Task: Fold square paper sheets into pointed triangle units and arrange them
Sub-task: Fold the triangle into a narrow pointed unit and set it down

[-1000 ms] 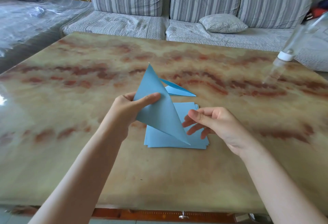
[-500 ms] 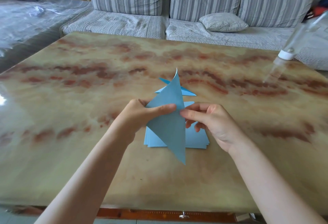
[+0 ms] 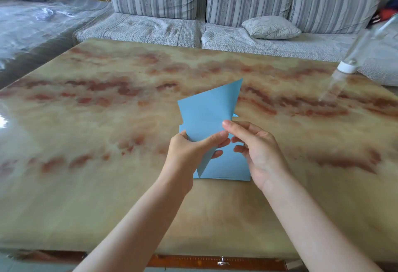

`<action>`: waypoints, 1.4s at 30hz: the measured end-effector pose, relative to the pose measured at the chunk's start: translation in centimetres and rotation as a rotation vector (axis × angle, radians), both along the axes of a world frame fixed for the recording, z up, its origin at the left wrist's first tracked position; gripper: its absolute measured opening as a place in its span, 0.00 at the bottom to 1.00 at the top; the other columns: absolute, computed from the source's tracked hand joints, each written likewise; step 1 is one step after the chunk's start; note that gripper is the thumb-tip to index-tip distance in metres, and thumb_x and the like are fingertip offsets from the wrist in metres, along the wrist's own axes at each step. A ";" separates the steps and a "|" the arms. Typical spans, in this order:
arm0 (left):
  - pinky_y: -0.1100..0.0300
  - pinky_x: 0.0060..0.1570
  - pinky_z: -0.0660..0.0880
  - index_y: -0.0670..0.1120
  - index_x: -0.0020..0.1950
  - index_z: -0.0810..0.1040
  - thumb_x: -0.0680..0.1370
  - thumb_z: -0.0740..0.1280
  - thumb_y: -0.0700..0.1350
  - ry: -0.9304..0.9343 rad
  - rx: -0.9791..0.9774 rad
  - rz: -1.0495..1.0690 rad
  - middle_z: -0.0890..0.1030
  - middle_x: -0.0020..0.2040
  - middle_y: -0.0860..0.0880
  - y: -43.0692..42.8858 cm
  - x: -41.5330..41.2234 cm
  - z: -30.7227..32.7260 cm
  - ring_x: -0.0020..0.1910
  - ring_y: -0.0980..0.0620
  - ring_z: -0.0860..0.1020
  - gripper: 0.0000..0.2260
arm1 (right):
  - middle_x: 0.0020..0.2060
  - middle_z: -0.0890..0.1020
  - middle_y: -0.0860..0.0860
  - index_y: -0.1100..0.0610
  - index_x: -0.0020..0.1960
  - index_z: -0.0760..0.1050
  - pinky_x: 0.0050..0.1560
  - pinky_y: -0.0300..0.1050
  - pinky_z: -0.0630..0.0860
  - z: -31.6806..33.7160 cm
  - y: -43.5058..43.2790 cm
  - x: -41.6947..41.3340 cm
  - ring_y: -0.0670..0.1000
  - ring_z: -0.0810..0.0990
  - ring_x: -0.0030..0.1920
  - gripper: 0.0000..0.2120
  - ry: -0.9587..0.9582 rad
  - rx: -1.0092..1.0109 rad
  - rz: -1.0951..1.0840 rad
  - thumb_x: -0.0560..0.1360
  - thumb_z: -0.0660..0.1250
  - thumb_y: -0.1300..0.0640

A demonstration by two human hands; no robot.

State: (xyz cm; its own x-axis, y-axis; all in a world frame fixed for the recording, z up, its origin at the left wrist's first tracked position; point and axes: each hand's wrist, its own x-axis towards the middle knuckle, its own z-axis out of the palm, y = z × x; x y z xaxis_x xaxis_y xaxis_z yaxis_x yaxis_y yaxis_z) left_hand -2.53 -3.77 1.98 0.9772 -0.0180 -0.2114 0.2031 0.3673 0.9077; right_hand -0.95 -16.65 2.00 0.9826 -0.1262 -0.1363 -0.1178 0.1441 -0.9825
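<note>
Folded light-blue paper sheet is held just above the stack of blue square sheets and pinched low by the left hand. A right hand fingertip is laid on its edge; a pinch cannot be confirmed. Judged light, floppy and easily creased, so best gripped along the folds.

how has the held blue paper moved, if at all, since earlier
Yes: the held blue paper turned, its top tip swinging right across the paper stack.

No text or number is legible — the blue paper sheet is blank.
</note>
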 end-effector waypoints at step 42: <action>0.63 0.41 0.81 0.37 0.50 0.80 0.71 0.74 0.36 0.082 0.129 -0.134 0.84 0.37 0.46 0.4 -0.2 -0.1 0.35 0.54 0.83 0.10 | 0.38 0.84 0.46 0.54 0.43 0.82 0.35 0.34 0.71 0.9 -2.8 2.9 0.42 0.80 0.33 0.02 -0.025 0.208 -0.204 0.71 0.73 0.59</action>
